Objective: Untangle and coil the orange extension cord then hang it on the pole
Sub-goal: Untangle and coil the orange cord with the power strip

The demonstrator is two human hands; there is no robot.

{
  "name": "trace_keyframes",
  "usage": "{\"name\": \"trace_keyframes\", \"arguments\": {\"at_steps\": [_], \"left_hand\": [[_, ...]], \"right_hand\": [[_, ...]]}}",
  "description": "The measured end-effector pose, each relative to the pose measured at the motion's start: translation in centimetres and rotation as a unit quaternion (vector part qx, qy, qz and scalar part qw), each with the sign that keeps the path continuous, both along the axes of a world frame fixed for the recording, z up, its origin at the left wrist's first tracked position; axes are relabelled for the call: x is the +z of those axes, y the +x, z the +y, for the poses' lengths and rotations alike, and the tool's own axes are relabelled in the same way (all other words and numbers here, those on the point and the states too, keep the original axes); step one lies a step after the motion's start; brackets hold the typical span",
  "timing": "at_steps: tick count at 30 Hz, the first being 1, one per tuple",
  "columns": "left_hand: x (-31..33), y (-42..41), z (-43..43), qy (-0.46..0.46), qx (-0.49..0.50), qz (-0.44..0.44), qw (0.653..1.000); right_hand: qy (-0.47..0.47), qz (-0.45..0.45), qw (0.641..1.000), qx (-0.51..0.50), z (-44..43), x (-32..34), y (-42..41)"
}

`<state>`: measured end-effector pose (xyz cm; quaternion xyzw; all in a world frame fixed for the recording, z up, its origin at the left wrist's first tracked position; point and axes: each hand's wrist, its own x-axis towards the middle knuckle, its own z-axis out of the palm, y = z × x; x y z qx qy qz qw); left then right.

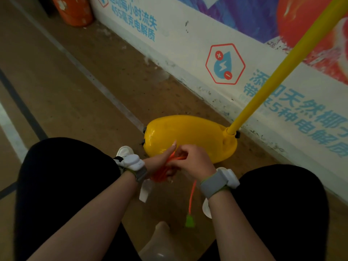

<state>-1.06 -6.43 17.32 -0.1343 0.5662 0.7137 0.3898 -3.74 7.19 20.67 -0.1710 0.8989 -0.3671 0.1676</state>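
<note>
I am seated, both hands together between my knees. My left hand (163,162) holds a small bundle of loops of the orange extension cord (160,175). My right hand (194,159) pinches a strand of the cord at the top of the bundle. A loose tail of the cord hangs below my right wrist and ends in a green plug (190,221) near the floor. The yellow pole (278,68) rises slanting to the upper right from its yellow base (188,132), just beyond my hands.
A white wall with blue printed text and a red hexagon sign (225,64) runs behind the pole. An orange barrel (75,12) stands at the far left by the wall. My white shoes (123,151) rest on the brown floor, and a pale stool edge (160,242) shows below.
</note>
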Motion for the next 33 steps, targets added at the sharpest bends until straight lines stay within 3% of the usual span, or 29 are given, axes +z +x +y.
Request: {"name": "trace_keyframes", "arguments": {"at_steps": [6,9,13,17,19,23,25,28,33], "left_hand": [[0.7,0.3,-1.3,0.139,-0.017,-0.010,0.990],[0.9,0.5,-2.0,0.123,-0.076,-0.001,0.990],[0.8,0.7,-2.3,0.073,-0.192,0.037,0.978],[1.6,0.5,-2.3,0.160,-0.153,0.055,0.974],[2.0,0.3,-2.4,0.211,-0.133,0.067,0.966],[1.8,0.1,-2.5,0.322,-0.080,0.044,0.942],[1.5,-0.1,-2.5,0.365,-0.032,0.042,0.929],[1.4,-0.2,-2.7,0.351,0.042,0.030,0.935],[1.5,-0.5,-2.7,0.209,0.194,-0.024,0.958]], "right_hand": [[-0.113,-0.050,0.992,0.033,0.5,-0.5,-0.3],[-0.113,-0.079,0.989,0.056,0.9,-0.3,-0.6],[-0.155,-0.100,0.983,0.002,2.3,0.2,-1.7],[-0.197,-0.142,0.970,-0.017,2.4,-1.2,-2.2],[-0.265,-0.208,0.940,-0.055,2.0,-2.2,-1.9],[-0.331,-0.414,0.831,-0.170,1.2,-3.2,-0.8],[-0.358,-0.455,0.796,-0.174,0.8,-3.7,-0.4],[-0.342,-0.431,0.810,-0.203,0.1,-3.9,-0.3],[-0.228,-0.312,0.907,-0.170,0.2,-3.9,-0.2]]}}
